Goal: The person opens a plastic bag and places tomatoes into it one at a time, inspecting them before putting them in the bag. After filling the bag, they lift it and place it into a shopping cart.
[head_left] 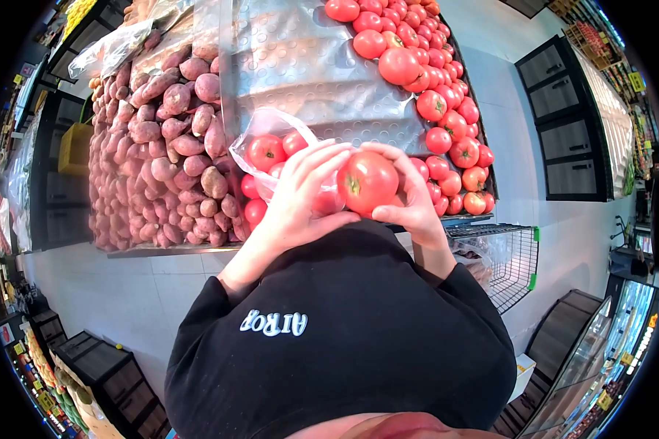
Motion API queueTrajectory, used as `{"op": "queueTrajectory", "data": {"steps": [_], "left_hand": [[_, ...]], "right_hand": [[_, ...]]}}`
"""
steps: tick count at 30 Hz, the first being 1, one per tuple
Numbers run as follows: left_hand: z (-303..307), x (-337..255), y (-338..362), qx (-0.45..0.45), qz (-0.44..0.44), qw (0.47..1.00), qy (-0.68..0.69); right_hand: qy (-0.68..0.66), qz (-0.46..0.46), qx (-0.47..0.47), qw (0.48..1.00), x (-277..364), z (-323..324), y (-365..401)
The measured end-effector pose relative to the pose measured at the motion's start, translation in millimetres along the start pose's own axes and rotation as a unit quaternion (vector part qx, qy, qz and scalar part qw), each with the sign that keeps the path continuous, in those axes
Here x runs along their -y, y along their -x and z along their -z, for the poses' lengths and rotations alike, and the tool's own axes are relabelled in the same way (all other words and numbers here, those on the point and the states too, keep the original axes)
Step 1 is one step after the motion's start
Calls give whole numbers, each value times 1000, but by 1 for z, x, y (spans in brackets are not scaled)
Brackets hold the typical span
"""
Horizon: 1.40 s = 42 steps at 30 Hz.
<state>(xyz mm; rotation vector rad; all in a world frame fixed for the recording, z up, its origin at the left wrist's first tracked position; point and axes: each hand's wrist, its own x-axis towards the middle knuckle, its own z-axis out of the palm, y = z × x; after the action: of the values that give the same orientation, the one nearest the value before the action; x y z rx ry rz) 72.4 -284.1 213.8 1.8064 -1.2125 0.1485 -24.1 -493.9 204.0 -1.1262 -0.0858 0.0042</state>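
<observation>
My right hand (414, 196) wraps round a large red tomato (370, 186), its green stem end turned left. Close beside it, my left hand (294, 196) curves round another tomato (328, 202), with fingers and thumb partly hiding it. Both hands are held near each other over the front of the produce stand. Behind my left hand, a clear plastic bag (243, 152) with several tomatoes in it rests with its mouth spread. My left wrist covers part of this bag.
Purple sweet potatoes (165, 146) are heaped to the left. More tomatoes (447, 121) line the stand's right side, next to a grey bubbled liner (322, 80). A wire shopping cart (509, 267) stands at front right. A yellow crate (75, 148) is far left.
</observation>
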Motion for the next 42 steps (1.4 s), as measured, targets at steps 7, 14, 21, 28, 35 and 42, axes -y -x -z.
{"op": "queueTrajectory", "data": {"steps": [7, 14, 21, 28, 35, 42], "left_hand": [[-5, 1, 3, -28, 3, 999, 18], [-5, 6, 22, 7, 111, 977, 184], [8, -10, 20, 25, 282, 829, 483], [6, -7, 22, 2, 319, 840, 440], [12, -14, 27, 45, 354, 846, 397], [57, 35, 33, 39, 107, 986, -121]], "right_hand": [[-84, -7, 23, 996, -13, -13, -6], [179, 80, 33, 980, -12, -8, -6], [321, 112, -13, 941, -8, -15, -4], [433, 143, -28, 890, 1, -21, -6], [446, 279, -5, 850, -5, -25, -21], [262, 138, -96, 950, -10, -5, -53]]}}
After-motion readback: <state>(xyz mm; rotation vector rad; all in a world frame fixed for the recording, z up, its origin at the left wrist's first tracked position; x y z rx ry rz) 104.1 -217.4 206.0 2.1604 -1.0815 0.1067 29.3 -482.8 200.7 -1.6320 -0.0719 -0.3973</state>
